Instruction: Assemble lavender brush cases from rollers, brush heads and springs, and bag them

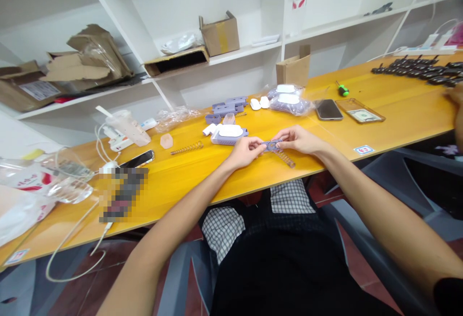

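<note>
My left hand point(246, 151) and my right hand point(299, 140) meet over the yellow table point(398, 108), both pinching a small purple plastic part point(272, 145) between their fingertips. A coiled metal spring point(286, 159) lies on the table just under the part. Just beyond my left hand sits a purple and white assembled device point(228, 134). More purple parts point(227, 108) lie further back. A second spring point(187, 148) rests to the left.
Two phones point(328, 109) point(138, 158), a banknote in a clear tray point(364, 115), a green screwdriver point(342, 89), bagged white parts point(289, 100), a small cardboard box point(293, 67) and black parts point(419, 70) lie on the table. Plastic bags and cables crowd the left. Another person's hand point(456, 99) shows at the right edge.
</note>
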{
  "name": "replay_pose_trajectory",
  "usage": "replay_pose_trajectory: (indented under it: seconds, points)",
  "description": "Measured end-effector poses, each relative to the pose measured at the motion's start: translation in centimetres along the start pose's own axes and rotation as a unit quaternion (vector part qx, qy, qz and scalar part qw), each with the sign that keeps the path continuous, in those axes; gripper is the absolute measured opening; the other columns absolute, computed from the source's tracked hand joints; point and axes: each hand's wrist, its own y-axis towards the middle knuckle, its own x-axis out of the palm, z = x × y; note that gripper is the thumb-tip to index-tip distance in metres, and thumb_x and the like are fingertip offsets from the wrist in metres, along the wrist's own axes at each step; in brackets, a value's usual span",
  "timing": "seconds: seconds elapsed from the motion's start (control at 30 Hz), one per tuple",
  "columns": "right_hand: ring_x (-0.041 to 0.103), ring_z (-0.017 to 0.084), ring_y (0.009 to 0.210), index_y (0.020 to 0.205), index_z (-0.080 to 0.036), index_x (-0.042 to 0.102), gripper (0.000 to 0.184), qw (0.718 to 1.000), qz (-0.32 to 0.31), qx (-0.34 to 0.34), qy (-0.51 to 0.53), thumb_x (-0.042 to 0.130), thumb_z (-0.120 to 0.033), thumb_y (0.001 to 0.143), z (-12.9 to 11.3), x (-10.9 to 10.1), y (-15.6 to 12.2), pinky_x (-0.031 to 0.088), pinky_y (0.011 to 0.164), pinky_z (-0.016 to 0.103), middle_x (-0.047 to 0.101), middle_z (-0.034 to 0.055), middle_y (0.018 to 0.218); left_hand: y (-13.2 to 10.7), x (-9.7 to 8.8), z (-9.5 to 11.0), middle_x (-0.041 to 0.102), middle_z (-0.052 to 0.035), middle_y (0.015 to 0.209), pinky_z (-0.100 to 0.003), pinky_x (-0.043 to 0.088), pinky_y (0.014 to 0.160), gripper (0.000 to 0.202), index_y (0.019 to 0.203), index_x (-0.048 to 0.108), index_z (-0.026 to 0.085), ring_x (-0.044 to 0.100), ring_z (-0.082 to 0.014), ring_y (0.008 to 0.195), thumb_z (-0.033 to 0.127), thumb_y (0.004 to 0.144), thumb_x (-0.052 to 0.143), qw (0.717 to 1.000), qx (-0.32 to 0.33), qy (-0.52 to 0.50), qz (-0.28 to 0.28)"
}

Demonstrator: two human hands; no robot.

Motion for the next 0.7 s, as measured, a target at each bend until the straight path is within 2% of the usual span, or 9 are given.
replay_pose_trajectory:
  seconds: [0.4, 0.6, 0.7]
  points:
    - [0.069, 0.018, 0.064, 0.084, -0.021, 0.076, 0.026, 0.999, 0.029, -0.018, -0.038, 0.088, -0.040, 0.072, 0.0, 0.7, 0.2, 0.057, 0.065, 0.033, 0.078, 0.0048, 0.073, 0.0, -0.1, -0.2, 0.070, -0.0032, 0.072, -0.022, 0.048, 0.061, 0.021, 0.088, 0.070, 0.012, 0.061, -0.0104, 0.059, 0.032, 0.093, 0.065, 0.999, 0.016, 0.039, 0.011]
    - [0.070, 0.019, 0.061, 0.081, -0.019, 0.073, 0.026, 0.992, 0.083, -0.056, -0.080, 0.085, -0.041, 0.074, 0.3, 1.6, 0.5, 0.056, 0.059, 0.032, 0.077, 0.0061, 0.071, 0.0, -0.2, -0.3, 0.070, -0.0034, 0.071, -0.022, 0.049, 0.060, 0.019, 0.090, 0.071, 0.012, 0.061, -0.0103, 0.058, 0.030, 0.094, 0.064, 0.999, 0.004, 0.037, 0.014]
    - [0.070, 0.018, 0.058, 0.081, -0.018, 0.072, 0.030, 0.991, 0.088, -0.061, -0.080, 0.085, -0.044, 0.074, 0.4, 1.8, 0.6, 0.054, 0.056, 0.030, 0.076, 0.0062, 0.069, 0.1, -0.1, -0.2, 0.069, -0.0028, 0.071, -0.022, 0.049, 0.060, 0.018, 0.091, 0.071, 0.012, 0.061, -0.0101, 0.057, 0.028, 0.093, 0.064, 0.999, -0.001, 0.029, 0.019]
